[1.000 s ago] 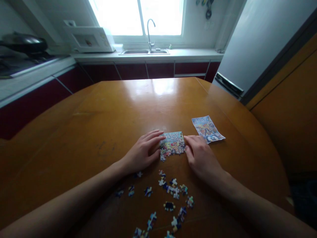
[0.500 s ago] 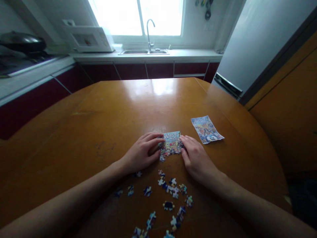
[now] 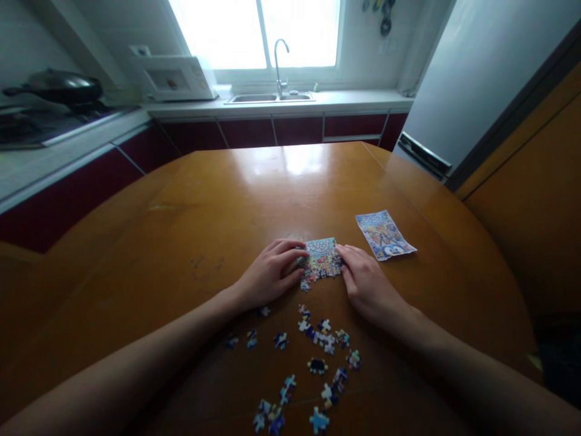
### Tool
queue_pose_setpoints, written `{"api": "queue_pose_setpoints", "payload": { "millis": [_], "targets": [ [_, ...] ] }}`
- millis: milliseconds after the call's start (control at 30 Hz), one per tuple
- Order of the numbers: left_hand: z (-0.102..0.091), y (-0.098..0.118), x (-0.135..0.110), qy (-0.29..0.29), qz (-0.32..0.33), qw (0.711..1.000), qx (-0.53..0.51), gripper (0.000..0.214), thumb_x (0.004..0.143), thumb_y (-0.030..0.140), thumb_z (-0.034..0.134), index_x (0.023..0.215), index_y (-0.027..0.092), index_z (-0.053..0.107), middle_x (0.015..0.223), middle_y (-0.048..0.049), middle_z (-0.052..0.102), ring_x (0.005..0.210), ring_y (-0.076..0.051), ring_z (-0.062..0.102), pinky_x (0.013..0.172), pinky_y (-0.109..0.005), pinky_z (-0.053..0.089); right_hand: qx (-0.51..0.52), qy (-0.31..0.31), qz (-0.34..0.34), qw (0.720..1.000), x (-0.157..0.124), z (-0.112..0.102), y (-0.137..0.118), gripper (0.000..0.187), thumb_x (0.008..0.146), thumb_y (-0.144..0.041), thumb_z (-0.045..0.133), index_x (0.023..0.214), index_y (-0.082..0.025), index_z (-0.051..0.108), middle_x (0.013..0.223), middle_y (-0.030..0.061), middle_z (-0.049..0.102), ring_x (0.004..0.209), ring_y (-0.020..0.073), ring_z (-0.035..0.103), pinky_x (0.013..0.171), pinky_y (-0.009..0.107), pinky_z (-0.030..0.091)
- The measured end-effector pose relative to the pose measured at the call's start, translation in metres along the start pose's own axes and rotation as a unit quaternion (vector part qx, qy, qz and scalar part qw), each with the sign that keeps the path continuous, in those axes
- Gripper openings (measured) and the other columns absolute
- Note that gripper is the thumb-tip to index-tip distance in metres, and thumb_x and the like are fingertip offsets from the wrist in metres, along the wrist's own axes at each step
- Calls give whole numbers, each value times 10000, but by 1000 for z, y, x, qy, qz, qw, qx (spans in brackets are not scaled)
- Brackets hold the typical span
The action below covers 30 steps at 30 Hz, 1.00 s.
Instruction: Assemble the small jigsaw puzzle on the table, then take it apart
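Observation:
A partly joined jigsaw block [image 3: 321, 259] lies flat on the round wooden table [image 3: 218, 200]. My left hand [image 3: 269, 277] rests against its left edge with fingers curled toward it, thumb at the lower corner. My right hand [image 3: 367, 283] presses against its right edge, fingers stretched along the side. Both hands squeeze the block between them. Several loose puzzle pieces [image 3: 318, 339] are scattered on the table just in front of the hands, nearer to me.
A printed reference picture [image 3: 385, 234] lies to the right of the block. Beyond the table runs a kitchen counter with a sink and tap [image 3: 278, 79], a microwave [image 3: 175, 77] and a pan on a hob [image 3: 63, 88]. A fridge [image 3: 458, 79] stands at right.
Both hands have closed in on the puzzle block from either side and now press its edges. The camera has shifted slightly, so the scene sits a little further right.

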State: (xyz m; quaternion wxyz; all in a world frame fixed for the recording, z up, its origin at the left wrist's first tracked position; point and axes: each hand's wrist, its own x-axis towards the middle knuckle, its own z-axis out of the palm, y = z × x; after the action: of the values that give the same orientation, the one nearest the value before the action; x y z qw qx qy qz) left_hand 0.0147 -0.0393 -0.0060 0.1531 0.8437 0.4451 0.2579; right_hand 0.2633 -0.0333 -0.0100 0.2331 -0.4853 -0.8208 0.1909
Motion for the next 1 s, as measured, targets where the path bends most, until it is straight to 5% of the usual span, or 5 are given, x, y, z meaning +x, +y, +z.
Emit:
{"api": "queue_pose_setpoints", "payload": {
  "millis": [233,367,567,1000],
  "targets": [
    [1,-2,1,3,-9,1000,-2,247,952,259,579,1190,232,639,1284,-78,605,1215,-240,535,1073,-476,458,16,18,-6,1000,2,0,3,458,914,-103,424,1347,-77,570,1379,187,588,1301,277,517,1124,483,389],
    [2,-2,0,5,-8,1000,-5,280,934,285,616,1210,243,632,1288,-78,606,1217,-244,536,1072,-470,458,40,49,-27,998,-2,-4,-9,285,914,-153,526,1158,-129,672,1112,139,668,1101,264,580,991,439,475],
    [3,-1,0,15,-8,1000,-7,274,918,262,632,1191,245,644,1288,-71,609,1222,-245,534,1078,-470,453,57,-42,-99,993,-20,3,-40,124,909,-198,624,800,-185,681,891,58,630,896,212,555,838,358,483],
    [5,-2,1,17,-10,1000,-6,227,984,272,527,1167,242,658,1282,-63,616,1218,-234,536,1069,-464,460,-6,-70,-79,994,-24,13,-49,98,901,-172,658,804,-181,645,902,56,650,881,210,567,788,334,467]
  ]
}}
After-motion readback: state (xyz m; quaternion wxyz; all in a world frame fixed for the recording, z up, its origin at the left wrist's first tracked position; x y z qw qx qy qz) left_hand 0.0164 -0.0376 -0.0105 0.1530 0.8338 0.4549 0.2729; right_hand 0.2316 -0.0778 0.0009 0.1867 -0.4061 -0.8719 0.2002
